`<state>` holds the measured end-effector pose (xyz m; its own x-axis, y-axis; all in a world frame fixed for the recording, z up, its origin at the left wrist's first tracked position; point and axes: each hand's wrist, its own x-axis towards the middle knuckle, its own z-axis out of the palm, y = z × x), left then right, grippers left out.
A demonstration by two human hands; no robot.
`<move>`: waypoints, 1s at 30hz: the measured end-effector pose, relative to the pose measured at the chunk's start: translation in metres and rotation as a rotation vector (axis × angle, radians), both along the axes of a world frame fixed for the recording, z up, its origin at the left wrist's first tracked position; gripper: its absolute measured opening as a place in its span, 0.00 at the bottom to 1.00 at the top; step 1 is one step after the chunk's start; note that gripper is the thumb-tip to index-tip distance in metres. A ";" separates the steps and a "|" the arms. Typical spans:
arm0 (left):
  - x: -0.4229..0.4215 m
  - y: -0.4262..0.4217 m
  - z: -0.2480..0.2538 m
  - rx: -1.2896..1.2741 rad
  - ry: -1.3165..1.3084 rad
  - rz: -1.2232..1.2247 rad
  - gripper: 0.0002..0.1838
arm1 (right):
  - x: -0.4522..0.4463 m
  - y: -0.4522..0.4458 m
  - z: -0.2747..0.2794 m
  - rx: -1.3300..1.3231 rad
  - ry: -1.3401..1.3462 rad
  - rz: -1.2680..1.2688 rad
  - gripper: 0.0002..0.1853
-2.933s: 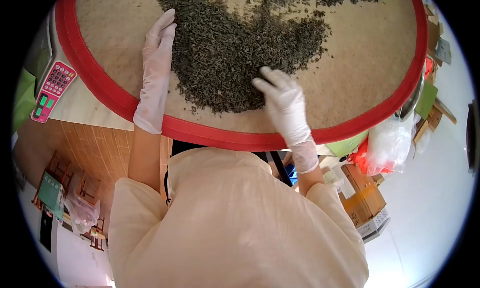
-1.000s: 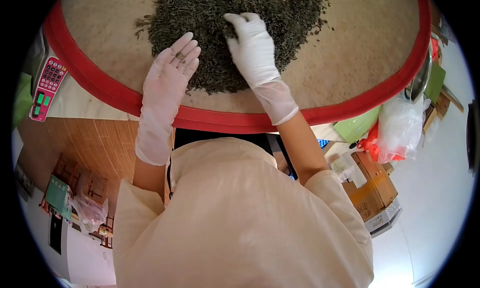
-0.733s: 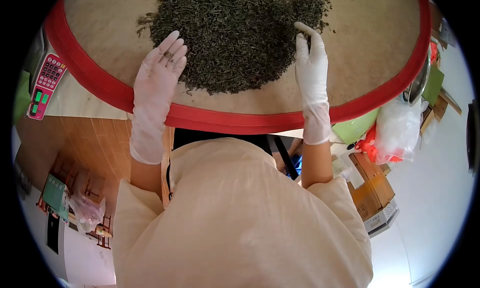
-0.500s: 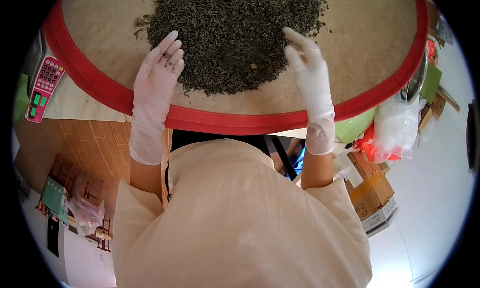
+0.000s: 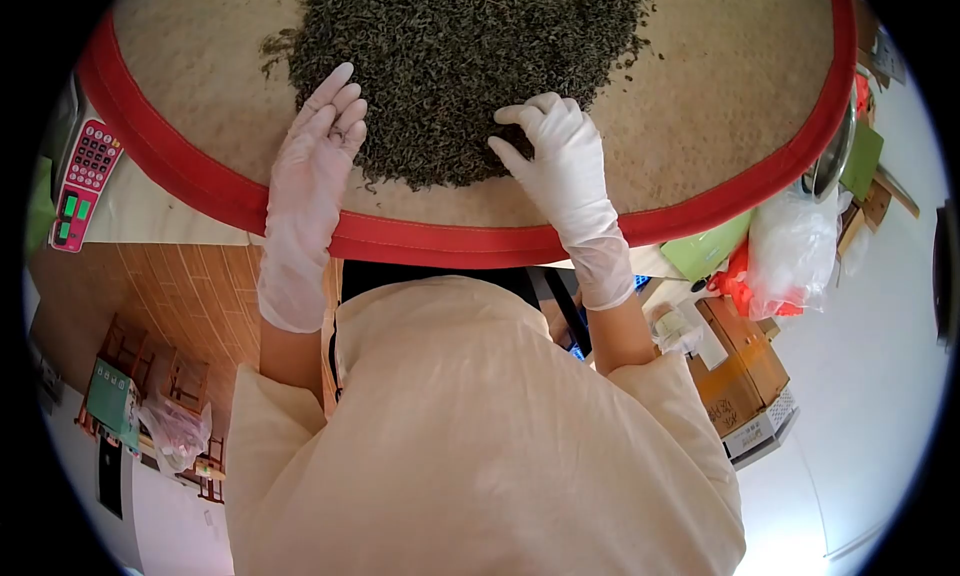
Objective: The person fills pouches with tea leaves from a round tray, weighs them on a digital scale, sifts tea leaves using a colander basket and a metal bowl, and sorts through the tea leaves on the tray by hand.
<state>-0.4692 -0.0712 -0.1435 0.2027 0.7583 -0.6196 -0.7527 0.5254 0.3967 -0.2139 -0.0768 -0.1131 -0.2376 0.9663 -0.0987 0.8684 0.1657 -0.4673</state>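
A dark heap of dried, curled tea leaves (image 5: 430,86) lies on a round, tan woven tray (image 5: 700,96) with a red cloth rim. My left hand (image 5: 318,141), in a thin white glove, rests palm up at the heap's near left edge, its fingers loosely bent and apart. Whether small bits of leaf lie in that palm, I cannot tell. Also gloved, my right hand (image 5: 562,156) hovers at the heap's near right side, back upward, with the thumb apart from the curved fingers. No leaf shows between them.
On the left stands a pink scale (image 5: 85,181) with keys and lit green displays. To the right are a metal bowl (image 5: 832,161), a clear plastic bag (image 5: 795,246) and an orange-brown cardboard box (image 5: 745,351). Wooden chairs (image 5: 185,381) stand on the floor at lower left.
My right hand has moved left over the near part of the heap, its fingers curling more. The shallow hollow there no longer shows. My left hand has barely moved.
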 end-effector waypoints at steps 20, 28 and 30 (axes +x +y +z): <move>0.031 -0.004 0.001 -0.056 0.053 -0.128 0.21 | 0.007 -0.016 0.004 -0.223 0.516 -0.523 0.04; 0.086 0.004 0.031 -0.026 -0.015 -0.319 0.28 | -0.003 -0.011 0.036 -0.559 1.070 -0.655 0.07; 0.093 0.003 0.026 -0.025 -0.081 -0.311 0.28 | -0.006 -0.013 0.036 -0.555 1.045 -0.524 0.08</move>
<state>-0.3766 -0.0678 -0.1176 0.4714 0.6372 -0.6097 -0.5833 0.7438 0.3264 -0.2194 -0.0900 -0.0770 -0.0525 0.8568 -0.5129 -0.0455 -0.5151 -0.8559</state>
